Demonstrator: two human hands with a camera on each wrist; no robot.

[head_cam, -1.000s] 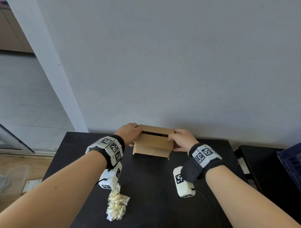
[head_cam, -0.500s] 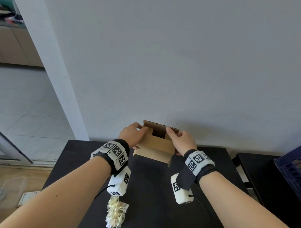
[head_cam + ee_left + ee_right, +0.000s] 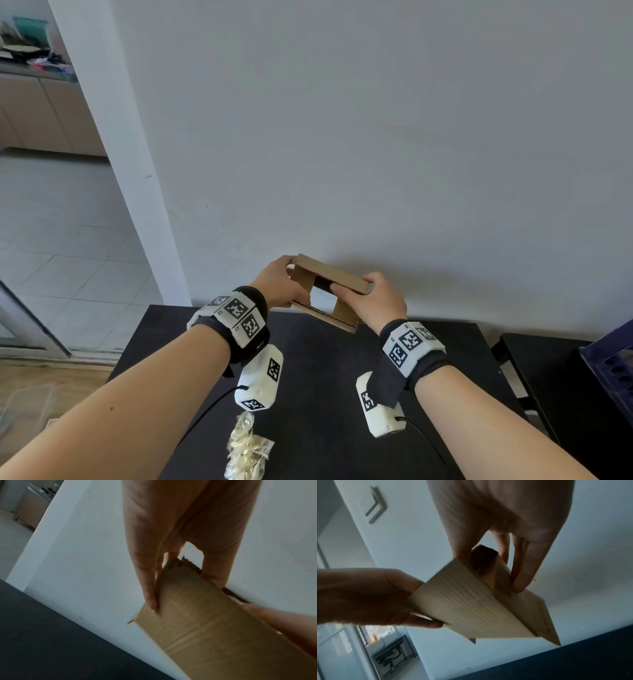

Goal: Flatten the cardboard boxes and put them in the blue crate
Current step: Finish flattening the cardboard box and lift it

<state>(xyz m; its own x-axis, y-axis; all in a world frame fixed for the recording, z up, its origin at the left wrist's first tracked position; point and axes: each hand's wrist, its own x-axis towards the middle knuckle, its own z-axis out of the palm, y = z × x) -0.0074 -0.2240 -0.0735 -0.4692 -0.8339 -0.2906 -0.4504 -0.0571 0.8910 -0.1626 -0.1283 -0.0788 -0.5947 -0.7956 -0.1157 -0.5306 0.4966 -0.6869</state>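
A small brown cardboard box is held in the air above the far edge of the black table, open at both ends so the wall shows through it. My left hand pinches its left end; in the left wrist view thumb and fingers clamp the cardboard. My right hand grips the right end, thumb reaching into the opening. The right wrist view shows those fingers around the box. A corner of the blue crate shows at the right edge.
A crumpled clear packet lies on the near part of the table. A second black table stands to the right under the crate. The grey wall rises right behind the table. On the left a doorway opens onto a tiled floor.
The box has been lifted off the table and tilted. Its flaps have come open, so it is now a hollow sleeve. Both hands rose with it.
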